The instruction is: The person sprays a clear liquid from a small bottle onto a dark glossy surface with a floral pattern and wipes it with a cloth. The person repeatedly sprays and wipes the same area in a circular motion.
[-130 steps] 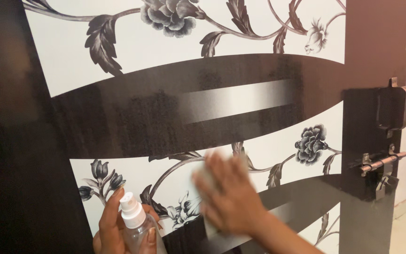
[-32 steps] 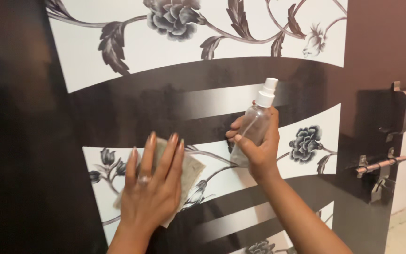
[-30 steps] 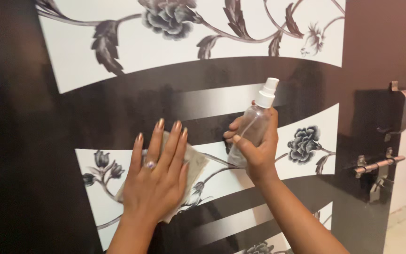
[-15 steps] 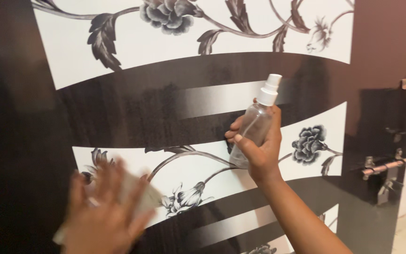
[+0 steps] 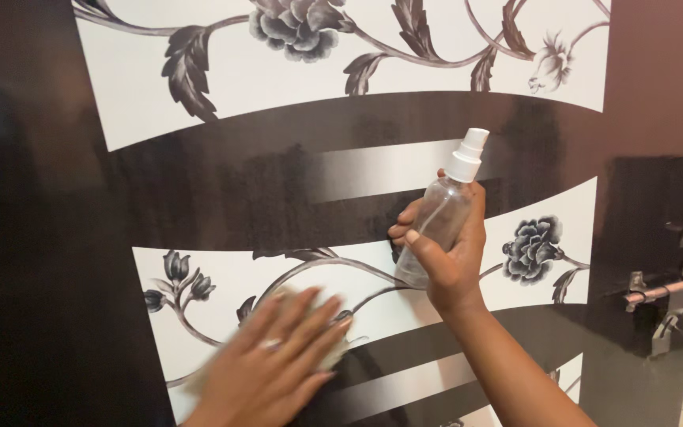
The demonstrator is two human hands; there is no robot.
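My left hand (image 5: 274,360), flat, fingers spread, presses cloth (image 5: 333,348) against door (image 5: 223,182) at 7 o'clock for full contact. Right hand (image 5: 448,257) grip clamped on spray bottle (image 5: 440,217), nozzle upright, held clear at centre.

A pale cloth (image 5: 310,332) lies pressed flat against the floral door (image 5: 341,71).

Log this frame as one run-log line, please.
left hand: flat on cloth against door | right hand: grips spray bottle upright

One head-worn view faces the patterned door (image 5: 357,190) straight on, close up
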